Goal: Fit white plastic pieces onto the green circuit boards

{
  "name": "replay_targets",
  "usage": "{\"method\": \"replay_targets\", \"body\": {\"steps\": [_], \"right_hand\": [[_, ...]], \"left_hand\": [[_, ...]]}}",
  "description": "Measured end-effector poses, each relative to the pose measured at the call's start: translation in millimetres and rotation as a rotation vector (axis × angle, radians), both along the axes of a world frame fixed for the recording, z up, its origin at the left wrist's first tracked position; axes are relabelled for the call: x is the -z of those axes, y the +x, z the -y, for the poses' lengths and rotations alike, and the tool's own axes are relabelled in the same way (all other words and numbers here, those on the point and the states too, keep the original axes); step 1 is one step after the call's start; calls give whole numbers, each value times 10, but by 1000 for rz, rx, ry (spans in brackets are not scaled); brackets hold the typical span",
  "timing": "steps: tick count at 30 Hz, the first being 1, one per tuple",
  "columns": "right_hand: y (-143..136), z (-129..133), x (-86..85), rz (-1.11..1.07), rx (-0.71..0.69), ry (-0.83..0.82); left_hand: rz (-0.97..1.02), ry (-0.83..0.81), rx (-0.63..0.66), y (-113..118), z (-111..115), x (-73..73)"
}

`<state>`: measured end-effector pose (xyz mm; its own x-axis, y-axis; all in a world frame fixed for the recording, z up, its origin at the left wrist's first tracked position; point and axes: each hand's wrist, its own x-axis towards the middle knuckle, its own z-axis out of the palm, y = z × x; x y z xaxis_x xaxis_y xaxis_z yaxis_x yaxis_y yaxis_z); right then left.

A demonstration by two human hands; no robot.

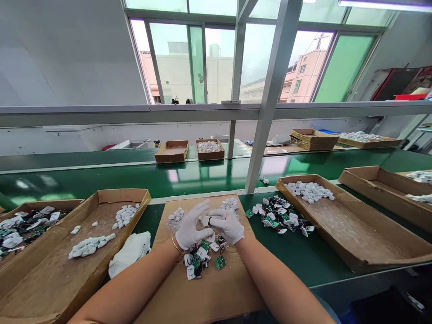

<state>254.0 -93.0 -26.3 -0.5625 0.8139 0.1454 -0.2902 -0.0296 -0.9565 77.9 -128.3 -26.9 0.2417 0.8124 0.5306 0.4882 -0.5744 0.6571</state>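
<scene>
Both my hands wear white gloves and meet over a cardboard sheet [232, 292]. My left hand [191, 228] is open, fingers stretched and thumb apart, close beside the other. With its fingertips, my right hand [227, 226] pinches a small white plastic part [204, 221] that has a dark bit on it. Below the hands lies a heap of green circuit boards with white housings and wires [201, 254]. One loose green board [220, 262] sits at its right. Small white parts [176, 215] lie behind my left hand, and another white pile [230, 204] lies behind my right.
Left stands a cardboard tray [43, 281] with white parts; a white cloth [131, 252] lies beside it. Right of the sheet is a pile of wired boards [281, 213], then a tray [351, 238] with white pieces. A grey metal post [265, 121] rises behind the sheet.
</scene>
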Motion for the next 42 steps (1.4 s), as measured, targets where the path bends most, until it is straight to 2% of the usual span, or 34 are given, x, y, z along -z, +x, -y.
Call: {"method": "replay_targets", "body": {"steps": [5,13,16,20,24,26,30,33,35,38,42], "right_hand": [[13,2,-40,-12,-68,42],[-9,14,-117,-46,-91,23],[-9,26,-127,-28,-73,30],[-15,47,-122,-94,-131,-4],[-15,52,-106,-67,-151,32],[-5,42,-89,31,-127,175],[35,-5,-62,272,0,593],[59,-43,-64,368,30,748],[63,-55,-70,398,43,765],[55,-44,-79,390,50,677],[15,-2,-101,376,56,569]], "left_hand": [[-142,-11,-34,-47,27,-85],[-75,-11,101,-55,-29,-44],[-56,18,96,-41,-34,-54],[-36,23,122,-21,-13,-51],[28,-61,150,-27,2,-19],[61,-121,124,-26,3,-15],[55,-159,33,4,20,-76],[13,-167,-17,46,41,-152],[18,-184,-49,75,40,-181],[25,-192,-59,111,19,-167],[-68,-41,-162,144,36,-113]]}}
